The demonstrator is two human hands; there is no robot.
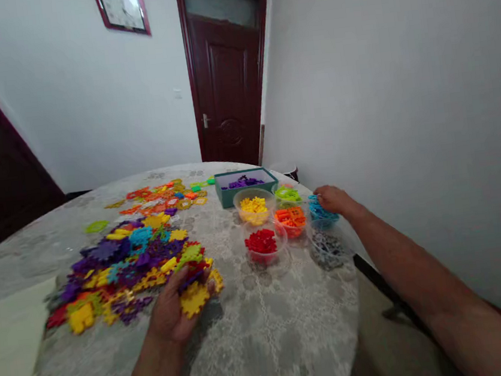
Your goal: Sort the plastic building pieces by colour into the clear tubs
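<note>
My left hand (174,311) is closed around a few plastic gear pieces, among them a yellow gear (194,299), with purple and red ones behind it. It is at the near right edge of a mixed pile of gear toy pieces (141,261). My right hand (333,199) reaches to the tub of blue pieces (324,214) at the table's right side; its fingertips are at the blue pieces, and whether they grip one is hard to see. Next to that tub stand clear tubs of orange pieces (290,219), grey pieces (328,248), red pieces (261,242), yellow pieces (253,207) and green pieces (287,194).
A green box (226,195) with purple pieces stands behind the tubs. Orange and yellow pieces (161,197) are spread at the far left of the table. A pale sheet (10,342) lies at the near left. The round table's right edge (357,302) runs close to the tubs.
</note>
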